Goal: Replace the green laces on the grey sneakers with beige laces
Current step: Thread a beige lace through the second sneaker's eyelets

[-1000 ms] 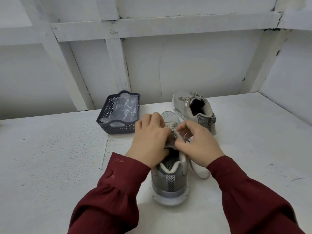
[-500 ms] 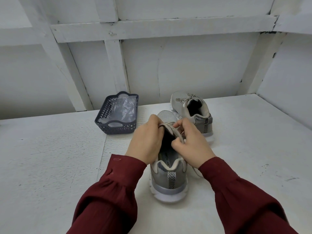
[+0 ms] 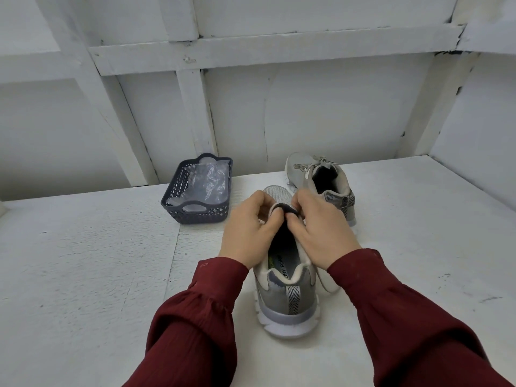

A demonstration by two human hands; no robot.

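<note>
2 grey sneakers: near sneaker (image 3: pixel 287 300), second sneaker (image 3: pixel 321 177) behind-right of it. 1 basket (image 3: pixel 195 215) behind-left. left hand (image 3: pixel 245 233) + right hand (image 3: pixel 321 230) both pinching its tongue (image 3: pixel 282 208). White table (image 3: pixel 83 275), plank walls (image 3: pixel 321 113).

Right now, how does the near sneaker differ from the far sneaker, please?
The near sneaker is gripped at its tongue by the left hand and right hand; the far sneaker stands untouched. The far sneaker shows beige laces; the near sneaker's are hidden. Both are grey.

I count 2 grey sneakers: near sneaker (image 3: pixel 284 308) front-right of the basket (image 3: pixel 195 216), far sneaker (image 3: pixel 301 166) right of it. 1 dark lattice basket w/ 1 clear plastic bag (image 3: pixel 206 180) inside. 2 hands: L hand (image 3: pixel 245 233), R hand (image 3: pixel 321 227).
</note>
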